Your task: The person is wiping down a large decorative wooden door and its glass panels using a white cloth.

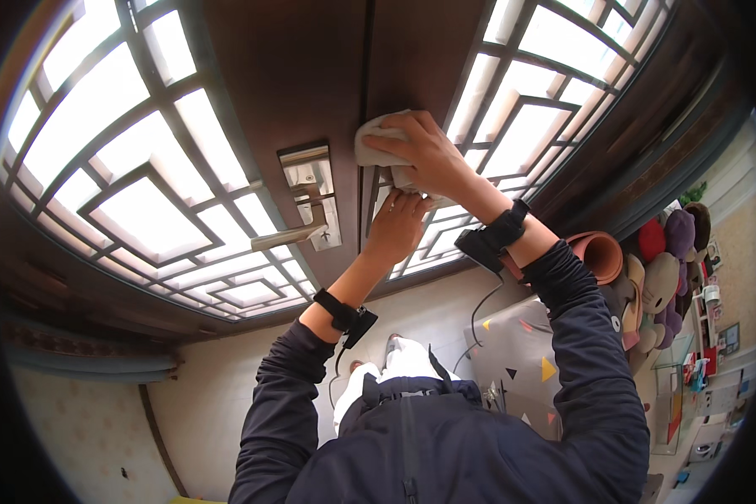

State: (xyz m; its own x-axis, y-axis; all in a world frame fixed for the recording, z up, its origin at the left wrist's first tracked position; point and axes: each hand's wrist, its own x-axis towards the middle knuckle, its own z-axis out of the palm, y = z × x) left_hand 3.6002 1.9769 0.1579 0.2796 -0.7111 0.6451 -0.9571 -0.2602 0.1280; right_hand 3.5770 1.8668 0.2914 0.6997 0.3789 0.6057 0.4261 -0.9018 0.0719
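Before me stands a dark wooden double door with lattice glass panels. My right hand grips a pale cloth and presses it against the right leaf, beside the seam. Just below, my left hand is raised to the same leaf, its fingertips at the hanging end of the cloth. Whether those fingers hold the cloth or a handle behind it is hidden. On the left leaf, a shiny metal lock plate carries a lever handle pointing left.
A grey padded seat with coloured triangles is at my right. Beyond it are a rolled pink mat and several plush toys. A glass tank stands farther right. Curtains hang at the left. Cables run from both wrist-worn devices.
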